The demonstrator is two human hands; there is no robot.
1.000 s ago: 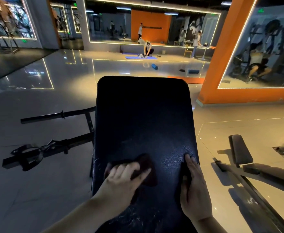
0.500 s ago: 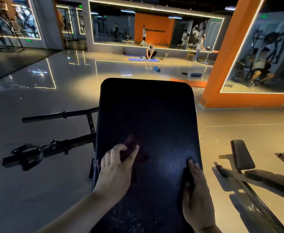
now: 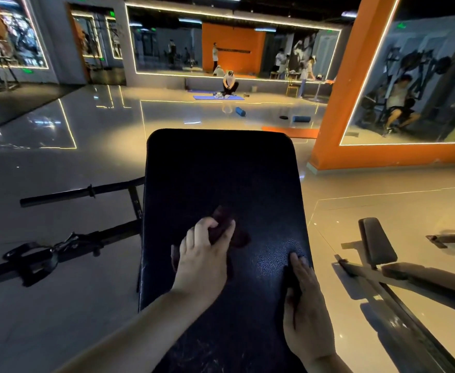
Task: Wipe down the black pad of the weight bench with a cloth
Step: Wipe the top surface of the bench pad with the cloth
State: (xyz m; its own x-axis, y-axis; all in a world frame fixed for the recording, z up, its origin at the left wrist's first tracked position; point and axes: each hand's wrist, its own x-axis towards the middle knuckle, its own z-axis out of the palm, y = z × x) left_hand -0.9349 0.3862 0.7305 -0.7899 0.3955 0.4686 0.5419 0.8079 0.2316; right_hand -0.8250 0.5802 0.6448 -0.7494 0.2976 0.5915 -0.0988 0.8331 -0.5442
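Grips a bunched dark maroon cloth (image 3: pixel 239 238) with the left hand (image 3: pixel 202 257), fingers curled over the fabric, thumb stretched along its right side. Presses the cloth down on the black pad (image 3: pixel 221 168) of the weight bench, a little left of the pad's middle, in its nearer half. Lays the right hand (image 3: pixel 311 316) flat along the pad's right edge, fingers straight and together, pointing away, holding nothing. Scuffs and pale scratches on the nearest part of the pad, between the two forearms.

Left of the pad, over the glossy floor (image 3: pixel 59 305): two black frame bars (image 3: pixel 86 192) jutting sideways, with a black strap (image 3: pixel 30 258) looped at the end of the nearer bar. Right of the pad and apart from it: a second bench (image 3: pixel 377 243), its small dark cushion tilted up on a metal frame.

Farther off: an orange pillar (image 3: pixel 342 103), a blue mat (image 3: pixel 218 97) with a person (image 3: pixel 230 84) crouched at it, two blue rollers (image 3: pixel 240 111) lying on the floor, and a wall mirror (image 3: pixel 167 44) edged with light strips.
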